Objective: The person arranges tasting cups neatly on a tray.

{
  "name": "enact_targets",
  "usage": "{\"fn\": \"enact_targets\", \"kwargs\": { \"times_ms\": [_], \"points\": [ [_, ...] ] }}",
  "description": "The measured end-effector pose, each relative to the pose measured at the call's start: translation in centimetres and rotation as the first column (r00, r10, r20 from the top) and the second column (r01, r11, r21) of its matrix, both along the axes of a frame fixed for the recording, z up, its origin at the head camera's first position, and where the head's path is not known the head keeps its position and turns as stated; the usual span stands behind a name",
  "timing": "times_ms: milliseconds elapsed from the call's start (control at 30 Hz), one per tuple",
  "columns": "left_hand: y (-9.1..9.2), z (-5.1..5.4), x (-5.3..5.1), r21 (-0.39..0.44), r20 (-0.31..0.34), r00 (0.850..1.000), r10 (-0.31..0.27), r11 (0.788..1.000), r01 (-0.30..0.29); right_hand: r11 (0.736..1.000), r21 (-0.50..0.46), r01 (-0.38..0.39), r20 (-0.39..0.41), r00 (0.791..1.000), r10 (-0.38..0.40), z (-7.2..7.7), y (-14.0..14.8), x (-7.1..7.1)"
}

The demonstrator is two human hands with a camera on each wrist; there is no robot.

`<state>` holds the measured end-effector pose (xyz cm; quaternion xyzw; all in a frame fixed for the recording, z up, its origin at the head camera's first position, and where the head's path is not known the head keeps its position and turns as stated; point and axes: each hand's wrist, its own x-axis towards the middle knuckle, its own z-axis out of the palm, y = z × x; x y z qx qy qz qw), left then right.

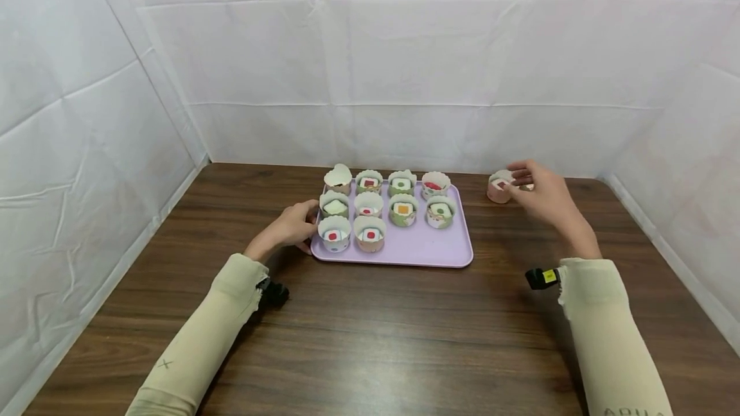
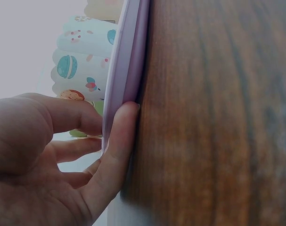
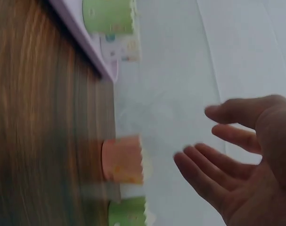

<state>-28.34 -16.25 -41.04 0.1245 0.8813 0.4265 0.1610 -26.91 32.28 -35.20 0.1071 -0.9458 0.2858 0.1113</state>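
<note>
A lilac tray [image 1: 428, 248] holds several paper baking cups, among them a white patterned cup [image 1: 334, 239] at its front left corner. My left hand [image 1: 293, 226] pinches the tray's left rim; in the left wrist view one digit presses the outer side of the rim. To the right of the tray, a pink paper cup [image 1: 498, 190] stands on the table with a small white piece bearing a dark red square. Beside it hovers my right hand [image 1: 540, 191], fingers spread and apart from the cup in the right wrist view. A green paper cup [image 3: 128, 212] stands next to the pink one, mostly hidden by the hand in the head view.
The cups on the tray hold small white pieces with coloured marks; one cup [image 1: 435, 185] shows red contents. White sheeting [image 1: 405, 56] hangs behind and at both sides of the brown wooden table [image 1: 370, 332].
</note>
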Motion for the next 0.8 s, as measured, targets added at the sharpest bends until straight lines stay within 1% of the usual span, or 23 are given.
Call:
{"fn": "enact_targets", "kwargs": {
  "times_ms": [67, 167, 300, 400, 533, 600, 667, 733, 800],
  "points": [
    [0.0, 0.0, 0.0, 0.001, 0.003, 1.000, 0.001, 1.000, -0.001, 0.998, -0.005, 0.056, -0.043, 0.998, -0.056, -0.3, 0.9, -0.1],
    [0.0, 0.1, 0.0, 0.004, -0.002, 1.000, -0.005, 1.000, 0.005, 0.988, -0.038, 0.147, -0.090, 0.985, -0.150, -1.1, 2.1, -0.3],
    [-0.1, 0.1, 0.1, 0.004, -0.004, 1.000, -0.005, 1.000, 0.005, 0.969, -0.093, 0.231, -0.098, 0.966, -0.240, -2.4, 3.3, -0.8],
    [-0.1, 0.1, 0.1, 0.006, 0.002, 1.000, -0.004, 1.000, 0.004, 0.959, -0.103, 0.264, -0.081, 0.959, -0.273, -3.5, 3.9, -1.1],
    [-0.1, 0.1, 0.1, 0.001, 0.004, 1.000, 0.000, 1.000, 0.000, 0.950, -0.082, 0.300, -0.054, 0.951, -0.305, -4.7, 4.4, -1.6],
    [-0.1, 0.1, 0.1, -0.003, 0.002, 1.000, -0.002, 1.000, 0.002, 0.947, -0.063, 0.315, -0.028, 0.948, -0.317, -5.0, 4.6, -1.7],
    [-0.1, 0.1, 0.1, -0.004, 0.002, 1.000, -0.001, 1.000, 0.001, 0.947, -0.035, 0.320, 0.019, 0.948, -0.319, -5.1, 4.9, -1.7],
    [-0.1, 0.1, 0.1, -0.002, 0.000, 1.000, -0.006, 1.000, 0.006, 0.950, -0.003, 0.313, 0.068, 0.948, -0.312, -5.1, 5.1, -1.7],
    [-0.1, 0.1, 0.2, -0.002, -0.003, 1.000, -0.008, 1.000, 0.008, 0.954, 0.025, 0.299, 0.099, 0.949, -0.300, -5.2, 5.3, -1.6]
  ]
}}
